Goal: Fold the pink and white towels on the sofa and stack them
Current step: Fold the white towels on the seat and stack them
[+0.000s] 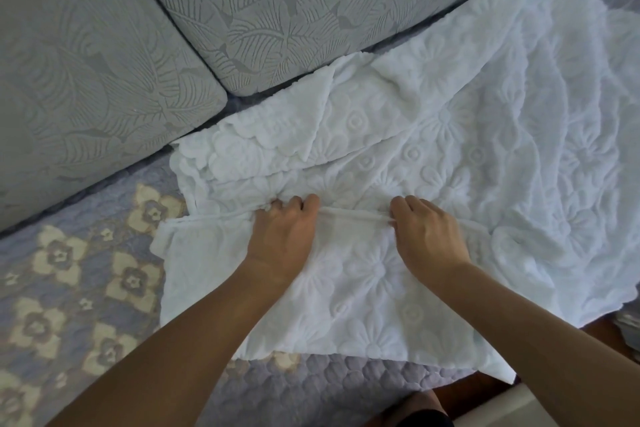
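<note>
Both forearms are bare, no sleeves showing; the left hand (282,236) and right hand (427,232) wear no rings or watch.

towel (433,135) on sofa seat (79,274), spreading centre to far right | back cushions (277,10) behind it, far left | left hand (284,236) and right hand (426,232) side by side on its near fold

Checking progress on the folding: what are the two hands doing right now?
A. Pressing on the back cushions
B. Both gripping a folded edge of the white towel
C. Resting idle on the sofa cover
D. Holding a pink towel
B: the left hand and right hand both pinch a fold ridge of the white towel between them.
</note>
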Demonstrator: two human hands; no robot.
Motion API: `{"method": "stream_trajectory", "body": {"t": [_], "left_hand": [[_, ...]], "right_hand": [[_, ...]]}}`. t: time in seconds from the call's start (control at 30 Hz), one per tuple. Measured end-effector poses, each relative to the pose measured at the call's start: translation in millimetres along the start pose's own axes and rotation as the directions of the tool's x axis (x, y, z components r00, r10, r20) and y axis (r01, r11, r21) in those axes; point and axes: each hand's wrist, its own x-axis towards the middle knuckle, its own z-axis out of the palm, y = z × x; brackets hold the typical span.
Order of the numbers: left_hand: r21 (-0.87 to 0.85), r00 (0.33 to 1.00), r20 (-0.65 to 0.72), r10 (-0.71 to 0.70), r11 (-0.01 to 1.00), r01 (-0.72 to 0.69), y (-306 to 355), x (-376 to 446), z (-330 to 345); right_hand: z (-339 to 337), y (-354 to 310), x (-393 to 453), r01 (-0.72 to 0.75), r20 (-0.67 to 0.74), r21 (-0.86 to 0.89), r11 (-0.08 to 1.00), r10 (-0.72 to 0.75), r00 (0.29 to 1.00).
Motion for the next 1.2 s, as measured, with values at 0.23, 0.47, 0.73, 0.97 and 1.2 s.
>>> {"method": "stream_trajectory", "body": {"t": [0.23, 0.47, 0.73, 0.97, 1.2], "left_hand": [[-0.050, 0.999, 0.011, 0.048, 0.998, -0.048, -18.9, -15.5, 3.4], [0.071, 0.998, -0.059, -0.031, 0.997, 0.035, -23.1, 10.3, 15.4], [0.227, 0.967, -0.172, 0.188, 0.963, -0.147, -67.4, 0.5, 18.5], [0.089, 0.878, -0.072, 0.474, 0.879, -0.468, -116.3, -42.6, -6.3], [-0.046, 0.953, -0.177, 0.245, 0.965, -0.256, -113.6, -120.1, -68.6]], "right_hand": [[-6.1, 2.9, 6.3, -0.081, 0.113, 0.025, 0.996, 0.078, 0.991], [-4.6, -1.3, 32.7, -0.174, 0.234, -0.055, 0.983, 0.182, 0.955], [0.0, 12.8, 16.1, -0.101, 0.136, -0.057, 0.993, 0.108, 0.985], [14.7, 27.5, 7.3, 0.004, 0.095, -0.160, 0.987, 0.011, 0.995], [-37.0, 61.5, -15.8, 0.146, 0.422, -0.197, 0.970, -0.051, 0.905]]}}
